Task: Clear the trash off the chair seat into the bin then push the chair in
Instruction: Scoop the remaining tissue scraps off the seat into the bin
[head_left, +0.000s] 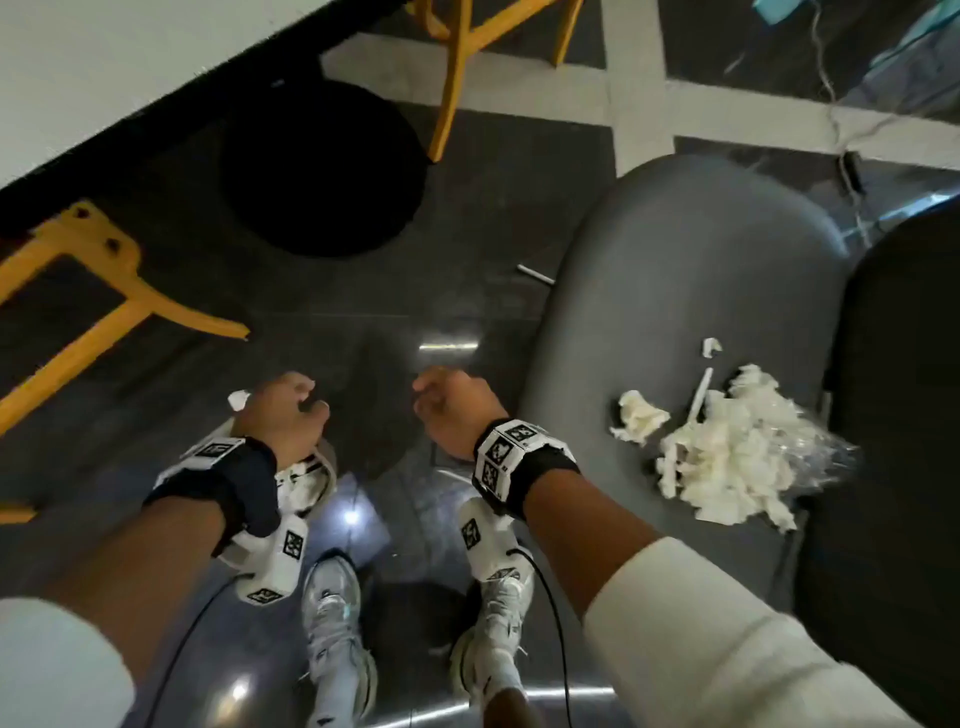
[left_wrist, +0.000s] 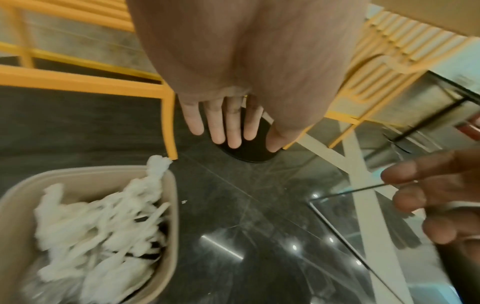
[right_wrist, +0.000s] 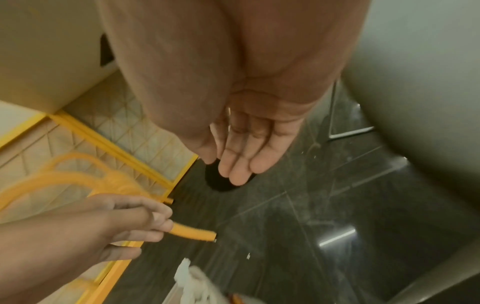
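The grey chair seat (head_left: 675, 249) stands at the right and carries a pile of white tissue and clear plastic trash (head_left: 727, 457), with a small crumpled tissue (head_left: 639, 415) beside it. A beige bin (left_wrist: 103, 170) on the floor holds white tissues (left_wrist: 103, 226); in the head view my left wrist covers most of the bin (head_left: 322, 467). My left hand (head_left: 280, 410) hovers over the bin, fingers relaxed and holding nothing (left_wrist: 231, 127). Left of the seat, my right hand (head_left: 452, 410) hangs over the floor, also empty (right_wrist: 246, 156).
A white straw piece (head_left: 535, 274) lies on the dark tiled floor by the seat's edge. Yellow chair frames (head_left: 93, 291) stand at left and back. A black round table base (head_left: 322, 171) sits under the white tabletop (head_left: 104, 67). The dark chair back (head_left: 904, 415) is at right.
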